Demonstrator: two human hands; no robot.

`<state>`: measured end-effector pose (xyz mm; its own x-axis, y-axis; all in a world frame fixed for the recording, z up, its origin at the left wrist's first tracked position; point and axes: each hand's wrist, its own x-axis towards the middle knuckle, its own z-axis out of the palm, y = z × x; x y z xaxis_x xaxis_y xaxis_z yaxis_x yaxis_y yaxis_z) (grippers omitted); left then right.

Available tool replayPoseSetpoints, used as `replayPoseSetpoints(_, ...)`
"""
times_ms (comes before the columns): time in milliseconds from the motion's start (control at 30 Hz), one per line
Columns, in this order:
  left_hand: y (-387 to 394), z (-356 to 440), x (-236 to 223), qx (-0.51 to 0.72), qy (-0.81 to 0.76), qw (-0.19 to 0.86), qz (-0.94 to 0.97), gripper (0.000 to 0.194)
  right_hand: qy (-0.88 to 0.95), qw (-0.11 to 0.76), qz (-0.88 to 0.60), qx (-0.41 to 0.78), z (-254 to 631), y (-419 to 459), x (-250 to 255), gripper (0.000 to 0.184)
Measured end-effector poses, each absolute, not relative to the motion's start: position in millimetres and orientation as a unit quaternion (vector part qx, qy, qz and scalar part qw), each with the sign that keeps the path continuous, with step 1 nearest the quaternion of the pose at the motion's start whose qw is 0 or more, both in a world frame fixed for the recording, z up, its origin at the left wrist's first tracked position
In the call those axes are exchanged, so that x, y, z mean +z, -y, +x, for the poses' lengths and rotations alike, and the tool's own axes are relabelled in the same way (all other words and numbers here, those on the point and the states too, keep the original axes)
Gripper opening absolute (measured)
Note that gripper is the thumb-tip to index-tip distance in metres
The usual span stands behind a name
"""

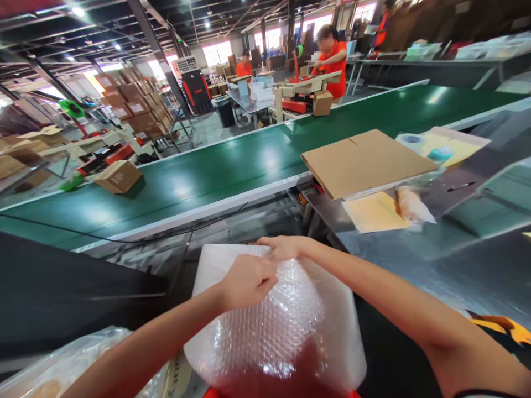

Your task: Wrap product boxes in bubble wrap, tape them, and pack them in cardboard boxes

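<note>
Bubble wrap (249,331) — belt (207,171) ahead, cardbd (367,160) R

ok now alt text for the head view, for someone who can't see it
A person's left hand and right hand, close together on bulky bubble wrap. Beyond it, a green conveyor belt; to the right, flat cardboard on a table.

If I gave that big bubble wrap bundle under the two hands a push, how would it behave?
The bubble wrap bundle would probably squash a little, as its surface is covered in small bubbles. Its glossy film suggests it might feel rather slippery. Its rounded sides hint that it could roll, though its underside is hidden.
</note>
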<state>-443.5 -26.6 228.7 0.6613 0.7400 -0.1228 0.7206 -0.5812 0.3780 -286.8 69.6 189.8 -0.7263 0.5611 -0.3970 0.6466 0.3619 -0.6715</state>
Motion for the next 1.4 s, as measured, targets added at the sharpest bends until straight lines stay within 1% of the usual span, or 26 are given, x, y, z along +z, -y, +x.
replayPoseSetpoints(133,27,-447,222,0.078,-0.356,0.230,0.902,0.036,-0.833,0.082,0.373,-0.400,-291,-64,195,0.067)
replayPoseSetpoints(267,31,-449,220,0.119,-0.314,0.260,0.906,0.037,-0.840,0.101,0.366,-0.388,-295,-66,196,0.063)
replayPoseSetpoints(400,38,-449,222,0.142,-0.295,0.290,0.899,0.037,-0.846,0.108,0.351,-0.386,-297,-69,192,0.063)
replayPoseSetpoints(533,41,-450,226,0.155,-0.288,0.334,0.884,0.039,-0.847,0.101,0.339,-0.398,-298,-71,188,0.058)
replayPoseSetpoints(633,38,-454,225,0.157,-0.310,0.337,0.875,0.040,-0.846,0.069,0.336,-0.409,-298,-70,188,0.062)
replayPoseSetpoints(700,35,-457,225,0.164,-0.326,0.336,0.868,0.041,-0.846,0.030,0.337,-0.413,-296,-68,193,0.066)
replayPoseSetpoints(733,34,-459,225,0.169,-0.332,0.336,0.865,0.041,-0.846,0.004,0.338,-0.412,-293,-66,198,0.062)
replayPoseSetpoints(800,34,-462,227,0.184,-0.343,0.330,0.860,0.043,-0.847,-0.052,0.348,-0.399,-284,-60,210,0.043)
replayPoseSetpoints(833,35,-464,229,0.190,-0.350,0.324,0.858,0.044,-0.849,-0.076,0.359,-0.381,-278,-56,216,0.040)
replayPoseSetpoints(900,37,-465,231,0.196,-0.361,0.316,0.856,0.044,-0.857,-0.105,0.376,-0.338,-265,-47,225,0.042)
replayPoseSetpoints(967,38,-464,232,0.195,-0.362,0.320,0.854,0.043,-0.861,-0.144,0.369,-0.319,-254,-38,229,0.037)
replayPoseSetpoints(1067,39,-463,230,0.192,-0.360,0.327,0.853,0.041,-0.842,-0.208,0.312,-0.389,-243,-29,224,0.034)
replayPoseSetpoints(1133,40,-463,227,0.191,-0.359,0.320,0.856,0.040,-0.829,-0.194,0.282,-0.443,-240,-27,217,0.036)
replayPoseSetpoints(1233,40,-463,225,0.192,-0.349,0.304,0.865,0.040,-0.817,-0.160,0.262,-0.488,-240,-27,209,0.043)
replayPoseSetpoints(1333,40,-461,224,0.199,-0.339,0.278,0.877,0.043,-0.796,-0.170,0.240,-0.529,-244,-28,204,0.045)
replayPoseSetpoints(1400,40,-459,223,0.207,-0.339,0.261,0.880,0.045,-0.801,-0.175,0.250,-0.516,-247,-27,202,0.043)
